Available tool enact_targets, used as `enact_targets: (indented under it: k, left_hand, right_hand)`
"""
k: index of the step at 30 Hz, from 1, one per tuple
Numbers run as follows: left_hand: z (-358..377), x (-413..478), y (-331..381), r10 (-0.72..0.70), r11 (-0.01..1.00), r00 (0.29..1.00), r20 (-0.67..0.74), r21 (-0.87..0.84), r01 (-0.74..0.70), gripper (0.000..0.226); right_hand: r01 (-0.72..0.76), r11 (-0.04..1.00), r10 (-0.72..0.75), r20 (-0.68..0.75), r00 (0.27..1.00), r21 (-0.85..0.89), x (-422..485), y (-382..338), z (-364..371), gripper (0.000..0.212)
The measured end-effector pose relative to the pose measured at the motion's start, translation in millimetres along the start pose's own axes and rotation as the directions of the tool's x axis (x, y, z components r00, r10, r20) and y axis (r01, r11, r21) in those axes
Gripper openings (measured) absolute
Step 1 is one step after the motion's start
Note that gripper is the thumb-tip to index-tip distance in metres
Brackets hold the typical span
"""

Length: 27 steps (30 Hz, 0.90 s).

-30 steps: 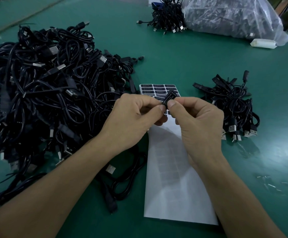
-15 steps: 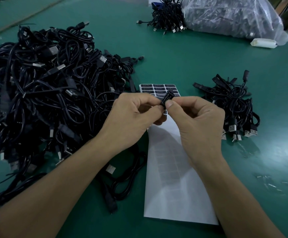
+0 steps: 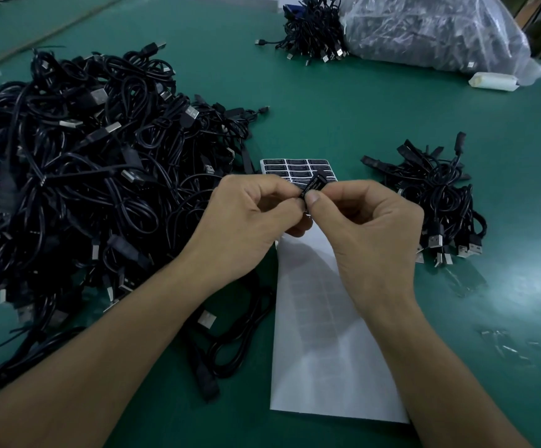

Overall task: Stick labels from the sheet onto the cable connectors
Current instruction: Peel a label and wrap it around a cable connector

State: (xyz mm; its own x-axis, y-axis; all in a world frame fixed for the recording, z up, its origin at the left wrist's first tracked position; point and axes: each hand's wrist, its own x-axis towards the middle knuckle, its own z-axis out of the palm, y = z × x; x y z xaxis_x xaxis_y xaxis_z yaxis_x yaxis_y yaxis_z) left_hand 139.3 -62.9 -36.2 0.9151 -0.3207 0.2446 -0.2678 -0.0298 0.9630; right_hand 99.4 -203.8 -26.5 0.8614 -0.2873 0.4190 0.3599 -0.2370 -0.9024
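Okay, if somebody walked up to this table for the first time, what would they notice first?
Probably the huge cable heap sprawling on the left. Next, the left hand and right hand meeting at the centre, both pinching a small black connector above the label sheet, which is mostly peeled bare. A smaller cable pile lies to the right.

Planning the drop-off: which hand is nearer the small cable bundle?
Right. Both pinch the connector; the right hand sits just left of the small bundle, the left hand farther left, by the big pile.
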Motion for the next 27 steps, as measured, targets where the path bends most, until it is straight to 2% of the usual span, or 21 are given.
enact_targets:
  k: [8, 12, 16, 20, 27]
  left_hand:
    - [-0.4, 0.0, 1.3, 0.001, 1.0, 1.0, 0.014, -0.026, 0.0, 0.017]
    - [0.8, -0.8, 1.4, 0.009, 1.0, 1.0, 0.009, -0.011, -0.009, 0.016]
    - [1.3, -0.8, 1.0, 0.017, 1.0, 1.0, 0.016, 0.008, -0.017, 0.016]
    - [1.4, -2.2, 2.3, 0.04, 0.998, 0.999, 0.031, 0.051, -0.041, 0.02]
    - [4.1, -5.6, 0.3, 0.095, 0.976, 0.995, 0.03, 0.197, -0.099, 0.012]
  right_hand:
    - [-0.023, 0.999, 0.022, -0.044, 0.999, -0.023, -1.4, 0.9, -0.3, 0.018]
    - [-0.068, 0.998, 0.068, -0.088, 0.994, 0.004, 0.9, 3.2, -4.5, 0.039]
    - [-0.099, 0.994, 0.1, -0.028, 0.995, 0.035, 1.1, 6.0, -3.5, 0.033]
    - [-0.092, 0.99, 0.09, 0.022, 0.996, 0.104, 3.1, 6.3, -3.4, 0.009]
    - [-0.045, 0.998, 0.044, 0.039, 0.998, 0.035, 3.4, 6.2, -2.9, 0.019]
